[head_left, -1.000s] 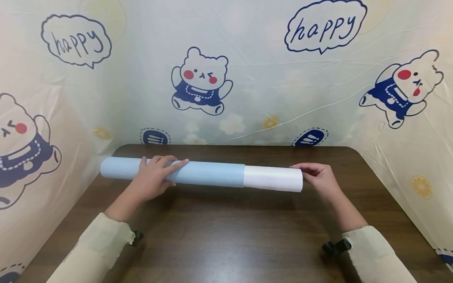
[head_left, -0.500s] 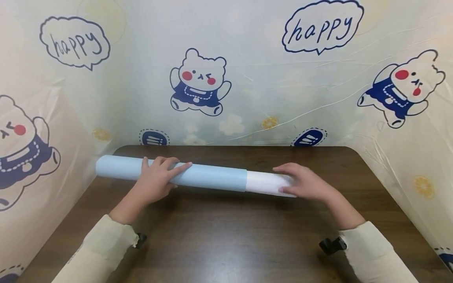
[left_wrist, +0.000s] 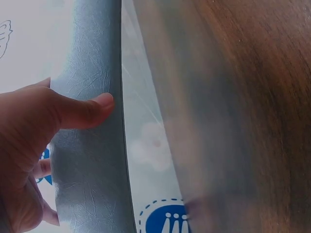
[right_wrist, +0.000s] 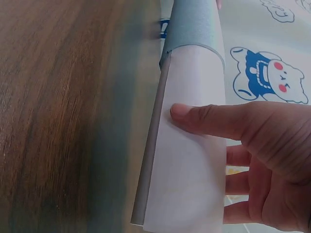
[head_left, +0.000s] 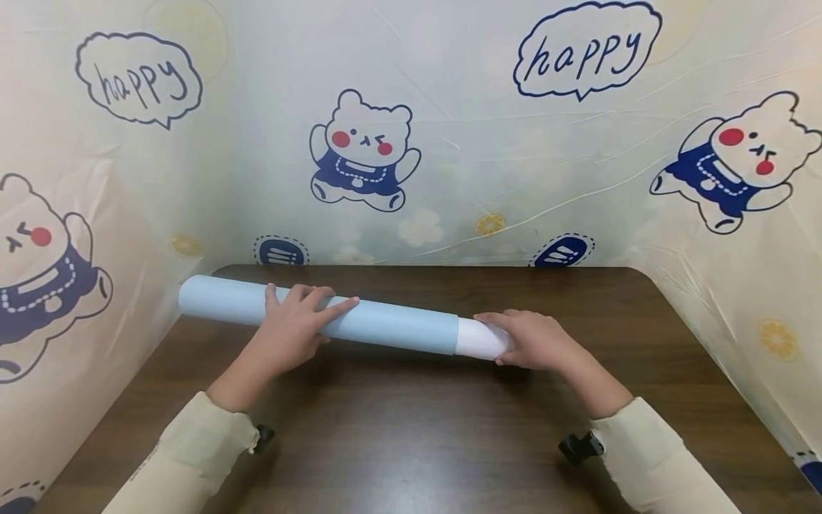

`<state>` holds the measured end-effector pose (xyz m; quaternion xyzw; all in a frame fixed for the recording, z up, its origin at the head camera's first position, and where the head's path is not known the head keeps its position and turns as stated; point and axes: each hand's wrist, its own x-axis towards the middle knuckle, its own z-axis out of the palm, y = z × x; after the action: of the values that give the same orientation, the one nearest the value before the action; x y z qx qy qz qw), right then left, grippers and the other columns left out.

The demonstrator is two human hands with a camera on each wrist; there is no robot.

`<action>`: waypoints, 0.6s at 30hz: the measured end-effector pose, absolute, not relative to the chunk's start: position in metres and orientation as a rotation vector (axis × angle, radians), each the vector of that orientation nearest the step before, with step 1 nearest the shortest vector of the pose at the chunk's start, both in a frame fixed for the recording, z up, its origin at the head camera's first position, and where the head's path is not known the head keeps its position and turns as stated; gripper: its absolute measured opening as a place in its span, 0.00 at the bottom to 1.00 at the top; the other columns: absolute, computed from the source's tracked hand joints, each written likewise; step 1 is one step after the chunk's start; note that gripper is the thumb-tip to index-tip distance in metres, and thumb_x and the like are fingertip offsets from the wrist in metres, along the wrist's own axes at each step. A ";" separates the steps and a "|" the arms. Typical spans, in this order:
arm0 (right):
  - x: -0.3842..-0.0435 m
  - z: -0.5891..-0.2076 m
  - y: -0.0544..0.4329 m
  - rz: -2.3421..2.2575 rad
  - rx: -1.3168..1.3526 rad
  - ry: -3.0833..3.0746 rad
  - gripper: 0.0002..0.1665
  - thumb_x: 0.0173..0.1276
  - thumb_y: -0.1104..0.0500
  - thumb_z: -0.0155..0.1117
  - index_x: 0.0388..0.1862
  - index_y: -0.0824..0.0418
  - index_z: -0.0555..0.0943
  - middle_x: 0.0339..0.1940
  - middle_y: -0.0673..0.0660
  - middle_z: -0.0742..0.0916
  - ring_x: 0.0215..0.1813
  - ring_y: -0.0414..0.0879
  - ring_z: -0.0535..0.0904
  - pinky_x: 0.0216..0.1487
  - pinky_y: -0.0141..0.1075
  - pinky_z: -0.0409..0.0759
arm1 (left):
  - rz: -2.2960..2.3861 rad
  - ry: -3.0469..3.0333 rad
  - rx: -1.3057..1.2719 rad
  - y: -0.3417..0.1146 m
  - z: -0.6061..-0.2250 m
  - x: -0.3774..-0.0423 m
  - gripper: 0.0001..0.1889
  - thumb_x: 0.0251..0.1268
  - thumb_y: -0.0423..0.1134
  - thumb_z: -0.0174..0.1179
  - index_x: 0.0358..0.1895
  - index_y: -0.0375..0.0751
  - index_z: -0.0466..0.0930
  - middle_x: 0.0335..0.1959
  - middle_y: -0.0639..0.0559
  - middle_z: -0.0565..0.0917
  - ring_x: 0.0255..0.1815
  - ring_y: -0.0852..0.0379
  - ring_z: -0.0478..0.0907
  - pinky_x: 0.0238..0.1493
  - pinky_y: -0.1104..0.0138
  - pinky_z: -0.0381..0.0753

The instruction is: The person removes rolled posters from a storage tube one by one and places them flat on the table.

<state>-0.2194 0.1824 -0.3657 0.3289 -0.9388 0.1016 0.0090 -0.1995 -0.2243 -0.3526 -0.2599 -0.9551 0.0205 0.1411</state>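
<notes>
A long light-blue tube (head_left: 404, 325) with a creased texture lies crosswise over the table, its left end farther back in the head view. From its right end sticks out a white paper roll (head_left: 478, 339); the right wrist view shows the lengthwise overlapping edge of this white paper (right_wrist: 187, 160). My left hand (head_left: 292, 328) grips the blue tube near its middle, thumb in front and fingers behind. Around the white roll, close to the blue tube's rim, my right hand (head_left: 539, 339) is wrapped and hides the roll's outer end in the head view.
The dark brown wooden table (head_left: 411, 442) has rounded far corners. A pale curtain (head_left: 449, 164) printed with bears and "happy" bubbles stands behind it and on both sides. Each sleeve cuff has a black strap piece (head_left: 581, 447) near it.
My right hand has moved left from pinching the white roll's end rim to gripping round it. Less white shows now. The tube tilts more, its right end lower in view.
</notes>
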 end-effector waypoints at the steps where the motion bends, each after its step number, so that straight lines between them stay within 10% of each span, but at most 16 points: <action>1: -0.219 -0.366 0.182 0.308 1.027 -2.934 0.41 0.50 0.54 0.80 0.65 0.52 0.75 0.48 0.60 0.84 0.44 0.54 0.81 0.37 0.51 0.81 | 0.060 -2.757 -0.752 -0.224 -0.353 -0.200 0.48 0.43 0.40 0.79 0.72 0.63 0.66 0.61 0.41 0.74 0.60 0.34 0.67 0.54 0.21 0.47; 18: -0.225 -0.363 0.202 0.320 1.008 -3.010 0.37 0.53 0.54 0.79 0.63 0.47 0.79 0.41 0.55 0.85 0.39 0.48 0.80 0.34 0.46 0.79 | 0.005 -2.772 -0.770 -0.233 -0.359 -0.202 0.48 0.43 0.39 0.79 0.71 0.63 0.66 0.60 0.41 0.74 0.59 0.34 0.67 0.54 0.20 0.46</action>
<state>-0.2254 0.2024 -0.3625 0.3160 -0.9431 0.1003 -0.0245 -0.2023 -0.2325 -0.3589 -0.2652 -0.9551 0.0018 0.1320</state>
